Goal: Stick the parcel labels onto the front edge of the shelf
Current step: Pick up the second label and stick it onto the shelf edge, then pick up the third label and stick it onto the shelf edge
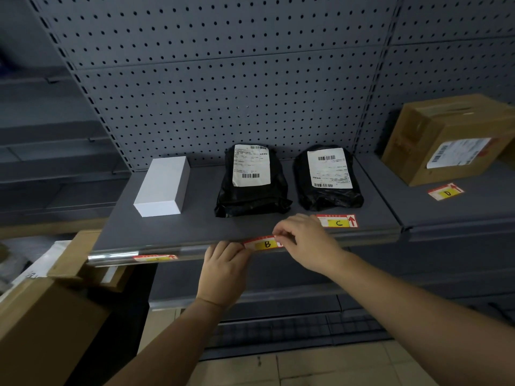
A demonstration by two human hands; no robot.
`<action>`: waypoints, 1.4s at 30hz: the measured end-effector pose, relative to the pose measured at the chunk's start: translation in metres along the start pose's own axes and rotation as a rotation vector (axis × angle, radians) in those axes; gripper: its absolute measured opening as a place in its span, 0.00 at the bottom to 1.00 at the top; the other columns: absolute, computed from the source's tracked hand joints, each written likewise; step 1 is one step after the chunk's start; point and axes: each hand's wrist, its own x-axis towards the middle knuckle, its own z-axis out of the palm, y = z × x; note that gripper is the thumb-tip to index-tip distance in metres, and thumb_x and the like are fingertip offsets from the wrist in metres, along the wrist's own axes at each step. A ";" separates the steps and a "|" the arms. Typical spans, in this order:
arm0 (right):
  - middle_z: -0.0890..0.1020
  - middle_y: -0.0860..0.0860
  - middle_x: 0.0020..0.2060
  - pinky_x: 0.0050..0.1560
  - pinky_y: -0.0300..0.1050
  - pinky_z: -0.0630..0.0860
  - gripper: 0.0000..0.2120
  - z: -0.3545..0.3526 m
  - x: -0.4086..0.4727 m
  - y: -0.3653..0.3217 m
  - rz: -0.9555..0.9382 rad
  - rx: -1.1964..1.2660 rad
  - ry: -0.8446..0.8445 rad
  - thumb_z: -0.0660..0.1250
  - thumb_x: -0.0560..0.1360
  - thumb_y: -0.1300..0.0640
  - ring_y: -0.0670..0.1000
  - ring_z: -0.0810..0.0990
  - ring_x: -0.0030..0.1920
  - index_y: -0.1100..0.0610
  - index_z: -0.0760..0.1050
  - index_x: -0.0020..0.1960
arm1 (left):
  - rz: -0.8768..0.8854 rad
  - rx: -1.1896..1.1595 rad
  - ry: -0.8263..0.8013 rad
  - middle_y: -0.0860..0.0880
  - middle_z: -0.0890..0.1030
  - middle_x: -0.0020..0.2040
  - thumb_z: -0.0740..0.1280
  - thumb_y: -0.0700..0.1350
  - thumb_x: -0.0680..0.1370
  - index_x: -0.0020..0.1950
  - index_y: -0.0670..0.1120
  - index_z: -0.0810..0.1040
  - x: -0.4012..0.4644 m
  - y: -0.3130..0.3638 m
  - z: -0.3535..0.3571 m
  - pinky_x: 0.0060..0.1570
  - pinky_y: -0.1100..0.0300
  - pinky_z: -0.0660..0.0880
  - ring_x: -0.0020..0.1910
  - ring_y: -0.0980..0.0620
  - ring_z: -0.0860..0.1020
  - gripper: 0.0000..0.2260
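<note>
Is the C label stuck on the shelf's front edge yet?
No. The C label lies flat on the shelf top, in front of a black parcel.

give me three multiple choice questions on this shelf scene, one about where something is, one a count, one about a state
1. Where does the C label lie?
A. on the shelf top, in front of the right black parcel
B. on the white box
C. on the floor

2. How many black bagged parcels sit on the shelf?
A. one
B. two
C. four

3. What is the state of the B label?
A. lying untouched beside the cardboard box
B. crumpled in a closed fist
C. held by both hands at the shelf's front edge

Answers: 1 A, it lies flat just before the right black parcel. 2 B, that one and the left black parcel. 3 C, the left hand and right hand pinch its ends at the edge.
</note>
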 end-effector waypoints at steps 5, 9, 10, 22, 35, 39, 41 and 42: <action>0.77 0.43 0.43 0.50 0.49 0.67 0.03 0.008 -0.006 0.001 -0.064 -0.081 0.013 0.68 0.76 0.54 0.48 0.72 0.47 0.49 0.79 0.46 | -0.036 -0.046 -0.002 0.51 0.80 0.46 0.67 0.46 0.76 0.53 0.49 0.82 0.001 0.001 -0.003 0.47 0.49 0.73 0.47 0.46 0.76 0.08; 0.72 0.45 0.44 0.50 0.50 0.65 0.02 0.014 -0.012 0.001 -0.020 -0.069 0.079 0.70 0.75 0.55 0.49 0.70 0.48 0.49 0.81 0.44 | -0.032 -0.062 -0.011 0.51 0.80 0.47 0.67 0.45 0.76 0.53 0.49 0.82 0.001 0.003 -0.006 0.47 0.50 0.73 0.48 0.46 0.75 0.07; 0.72 0.45 0.44 0.50 0.51 0.65 0.02 0.014 -0.012 0.001 -0.009 -0.068 0.085 0.70 0.75 0.55 0.49 0.70 0.49 0.49 0.81 0.44 | -0.035 -0.061 -0.015 0.51 0.80 0.47 0.68 0.44 0.76 0.52 0.49 0.82 0.001 0.003 -0.007 0.47 0.50 0.73 0.48 0.46 0.75 0.07; 0.75 0.44 0.48 0.60 0.49 0.64 0.05 0.006 -0.026 0.007 0.098 0.004 0.138 0.69 0.76 0.54 0.46 0.72 0.54 0.50 0.81 0.51 | -0.013 -0.015 -0.045 0.52 0.79 0.41 0.66 0.47 0.74 0.46 0.50 0.84 0.013 -0.001 -0.014 0.43 0.53 0.64 0.41 0.46 0.74 0.07; 0.78 0.44 0.40 0.48 0.56 0.76 0.02 -0.058 -0.061 0.101 0.276 0.017 0.270 0.70 0.74 0.54 0.49 0.77 0.42 0.49 0.81 0.47 | -0.265 -0.192 -0.197 0.52 0.81 0.44 0.69 0.50 0.74 0.48 0.51 0.81 0.096 0.103 0.018 0.48 0.52 0.69 0.47 0.47 0.77 0.06; 0.80 0.47 0.42 0.49 0.53 0.77 0.04 -0.074 -0.062 0.139 0.357 0.078 0.156 0.69 0.75 0.51 0.49 0.79 0.43 0.48 0.81 0.48 | -0.485 -0.206 -0.387 0.53 0.80 0.43 0.65 0.54 0.74 0.43 0.52 0.78 0.129 0.135 0.042 0.46 0.54 0.71 0.47 0.47 0.77 0.07; 0.82 0.49 0.46 0.50 0.51 0.78 0.07 -0.081 -0.059 0.151 0.373 0.128 0.086 0.68 0.75 0.51 0.49 0.79 0.45 0.49 0.82 0.51 | -0.629 -0.182 -0.423 0.53 0.80 0.44 0.65 0.54 0.74 0.45 0.52 0.80 0.142 0.146 0.048 0.48 0.53 0.72 0.48 0.47 0.77 0.08; 0.83 0.50 0.48 0.50 0.49 0.78 0.08 -0.083 -0.056 0.154 0.372 0.152 0.056 0.68 0.75 0.51 0.49 0.80 0.47 0.50 0.82 0.52 | -0.698 -0.171 -0.444 0.53 0.81 0.45 0.66 0.53 0.74 0.48 0.53 0.81 0.148 0.151 0.050 0.50 0.52 0.72 0.49 0.47 0.77 0.08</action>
